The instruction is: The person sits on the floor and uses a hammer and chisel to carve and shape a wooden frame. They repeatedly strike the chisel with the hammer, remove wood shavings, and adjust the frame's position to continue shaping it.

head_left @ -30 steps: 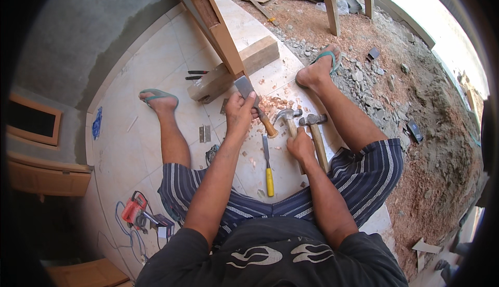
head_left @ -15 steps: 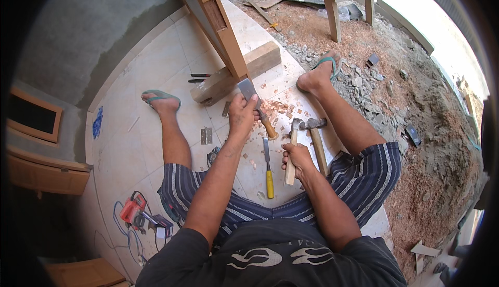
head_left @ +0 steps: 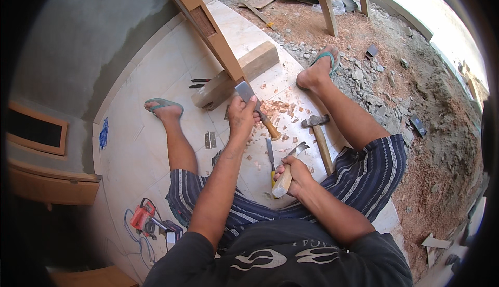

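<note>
Gripping a wide chisel (head_left: 253, 105) against the wooden frame (head_left: 208, 27), left hand (head_left: 241, 118) is cutting while right hand (head_left: 296, 175) is clutching a claw hammer (head_left: 288, 170); scattered chips (head_left: 283, 111) suggest the recess is partly cut, not finished.

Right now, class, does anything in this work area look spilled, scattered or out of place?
Yes. Wood chips are strewn over the tiled floor between the person's legs, beside the chisel in the left hand. A second hammer and a yellow-handled chisel lie loose among them.
</note>
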`<action>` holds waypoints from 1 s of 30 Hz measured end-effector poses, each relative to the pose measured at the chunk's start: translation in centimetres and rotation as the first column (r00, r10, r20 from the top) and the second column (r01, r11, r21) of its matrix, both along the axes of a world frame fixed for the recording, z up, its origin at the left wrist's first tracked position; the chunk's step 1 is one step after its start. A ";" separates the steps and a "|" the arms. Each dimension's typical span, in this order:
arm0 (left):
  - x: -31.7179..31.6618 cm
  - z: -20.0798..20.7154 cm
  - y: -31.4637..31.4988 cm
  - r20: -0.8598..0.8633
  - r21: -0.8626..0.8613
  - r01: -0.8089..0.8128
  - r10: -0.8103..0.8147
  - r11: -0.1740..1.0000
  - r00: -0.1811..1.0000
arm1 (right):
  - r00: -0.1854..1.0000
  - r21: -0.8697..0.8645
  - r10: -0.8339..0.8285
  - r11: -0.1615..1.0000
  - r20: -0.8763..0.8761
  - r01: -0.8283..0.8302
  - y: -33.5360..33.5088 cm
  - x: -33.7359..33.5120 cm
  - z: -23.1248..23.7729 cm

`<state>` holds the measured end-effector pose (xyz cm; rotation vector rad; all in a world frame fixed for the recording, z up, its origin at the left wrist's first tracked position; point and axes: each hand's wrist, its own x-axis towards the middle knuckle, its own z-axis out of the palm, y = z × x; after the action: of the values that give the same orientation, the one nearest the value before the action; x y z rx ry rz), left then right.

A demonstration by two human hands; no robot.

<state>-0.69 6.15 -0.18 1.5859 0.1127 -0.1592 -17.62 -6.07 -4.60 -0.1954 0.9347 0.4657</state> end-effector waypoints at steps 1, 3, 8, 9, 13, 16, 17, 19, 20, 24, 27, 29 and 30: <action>0.0 -0.1 0.1 0.006 -0.003 -0.001 0.001 1.000 1.000 | 0.999 0.012 -0.029 1.000 -0.023 0.029 0.3 -0.1 1.1; 0.2 -0.5 0.1 0.017 0.009 -0.008 0.007 1.000 1.000 | 0.994 0.023 -0.082 0.996 -0.072 0.084 0.6 0.2 3.4; 0.4 -1.2 0.1 0.041 0.034 -0.023 0.021 0.999 0.999 | 0.954 0.463 -0.121 0.886 0.276 -0.021 -0.3 0.6 0.3; 0.4 -1.1 -0.1 0.039 0.035 -0.029 0.027 0.999 0.999 | 0.918 0.560 -0.139 0.822 0.372 -0.102 -0.6 0.7 -0.2; 0.4 -0.8 0.0 0.029 0.033 -0.037 0.037 0.999 0.999 | 0.971 0.266 -0.059 0.964 0.232 -0.005 0.2 0.4 1.6; 0.4 -0.8 -0.1 0.020 0.024 -0.021 0.021 0.999 1.000 | 0.988 0.127 -0.109 0.987 0.104 0.096 0.7 0.5 3.7; 0.4 -0.9 0.1 0.032 0.019 -0.018 0.018 1.000 0.999 | 0.984 0.184 -0.098 0.980 0.152 0.070 0.6 0.4 2.7; 0.6 -1.3 0.4 0.055 0.009 -0.006 0.006 1.000 0.998 | 0.912 0.353 -0.018 0.925 0.409 -0.140 -0.4 0.2 0.1; 0.6 -1.3 0.4 0.048 0.004 -0.008 0.008 1.000 0.999 | 0.916 0.308 0.000 0.942 0.401 -0.135 -0.2 0.2 0.3; 0.6 -1.0 0.1 0.030 0.003 -0.017 0.017 1.000 0.999 | 0.965 0.141 -0.003 0.989 0.263 -0.036 1.2 0.4 2.4; 0.7 -1.3 0.0 0.040 0.016 -0.026 0.025 1.000 0.999 | 0.986 0.146 -0.079 0.988 0.150 0.057 1.7 0.9 2.6; 0.8 -1.5 0.2 0.050 0.010 -0.029 0.029 1.000 0.998 | 0.974 0.282 -0.099 0.959 0.203 0.038 1.1 1.6 0.6; 0.8 -1.5 0.1 0.058 -0.003 -0.026 0.026 1.000 0.998 | 0.951 0.326 -0.067 0.945 0.301 -0.037 0.7 1.6 -0.6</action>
<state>0.14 6.29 -1.66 1.5847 0.0877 -0.0932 -16.04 -5.34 -5.21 0.0438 0.5399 0.5516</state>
